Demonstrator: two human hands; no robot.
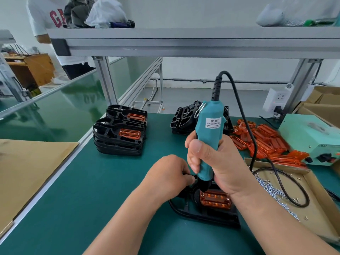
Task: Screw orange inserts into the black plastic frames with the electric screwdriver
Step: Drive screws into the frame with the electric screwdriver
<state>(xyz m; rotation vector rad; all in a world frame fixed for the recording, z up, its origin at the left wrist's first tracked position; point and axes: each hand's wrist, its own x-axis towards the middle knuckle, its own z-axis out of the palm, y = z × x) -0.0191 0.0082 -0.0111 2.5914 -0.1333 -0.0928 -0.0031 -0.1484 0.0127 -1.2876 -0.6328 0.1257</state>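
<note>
One orange insert (215, 199) sits in the black frame (202, 216) at lower centre-right of the frame, long axis running left to right. The electric screwdriver (207, 142) stands nearly upright over its left end, bit hidden. Your right hand (215, 162) has its fingers (192, 163) wrapped tight round the barrel. Your left hand (169, 173) curls onto the frame's upper-left edge, just beside the nose, pinning it to the worktop (110, 181).

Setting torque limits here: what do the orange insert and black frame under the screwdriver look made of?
Orange insert: likely translucent plastic, glossy; light glows through its ribs. Black frame: seemingly opaque moulded plastic, fairly matte; thin ribbed walls, rounded edge.
</note>
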